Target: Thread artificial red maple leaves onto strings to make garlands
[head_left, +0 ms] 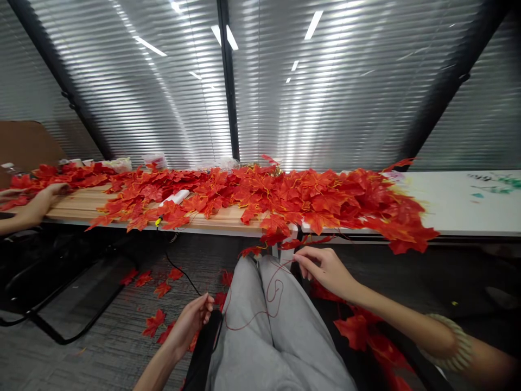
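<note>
A thin red string (266, 313) lies in loose curls across the grey trousers on my lap. My right hand (321, 267) pinches the string near the table edge, above the right knee. Left of the lap, my left hand (195, 316) is closed, its fingers pressed together; whatever it holds is too small to make out. A thick heap of red maple leaves (301, 195) covers the front of the table beyond the knees. More red leaves (354, 328) hang at the right side of the lap.
Another person's hands (38, 203) are at the table's left end. A white device (175, 197) lies among the leaves, near a black cable (183, 273). Red leaves (153, 323) are scattered on the floor. Window blinds (163, 81) stand behind the white table (472, 212).
</note>
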Available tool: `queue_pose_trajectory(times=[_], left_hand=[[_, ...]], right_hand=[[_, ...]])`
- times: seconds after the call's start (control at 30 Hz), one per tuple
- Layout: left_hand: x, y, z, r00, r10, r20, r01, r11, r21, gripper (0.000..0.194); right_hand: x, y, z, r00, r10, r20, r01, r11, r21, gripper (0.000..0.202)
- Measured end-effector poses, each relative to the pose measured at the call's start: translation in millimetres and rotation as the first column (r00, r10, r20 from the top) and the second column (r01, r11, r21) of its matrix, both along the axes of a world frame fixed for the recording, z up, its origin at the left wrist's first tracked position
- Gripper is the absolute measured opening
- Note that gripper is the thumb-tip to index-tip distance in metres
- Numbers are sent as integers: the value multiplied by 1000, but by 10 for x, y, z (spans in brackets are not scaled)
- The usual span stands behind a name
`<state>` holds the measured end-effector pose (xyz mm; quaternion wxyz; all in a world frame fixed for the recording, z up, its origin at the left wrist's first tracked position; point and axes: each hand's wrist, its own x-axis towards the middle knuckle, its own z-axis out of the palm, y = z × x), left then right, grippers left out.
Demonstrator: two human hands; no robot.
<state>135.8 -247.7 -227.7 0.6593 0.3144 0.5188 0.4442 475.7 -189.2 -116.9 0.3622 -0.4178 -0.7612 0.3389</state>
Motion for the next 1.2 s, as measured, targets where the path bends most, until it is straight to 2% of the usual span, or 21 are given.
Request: queue_pose_trajectory(times=[0.23, 0.43, 1.2], left_hand=[[28, -14, -42, 1000, 17, 18, -17, 1000, -18, 20], [89, -22, -56, 993, 114, 28, -113, 993, -20, 23], [109, -14, -120, 980, 170, 103, -160, 982, -96, 19]], right_hand=[[10, -3, 2, 1000, -12, -5, 12, 1000, -15, 36], [-3, -12, 7, 1000, 1, -8, -1, 1000, -14, 36], [1, 2, -41, 1000, -7, -6, 6, 1000, -10, 37]])
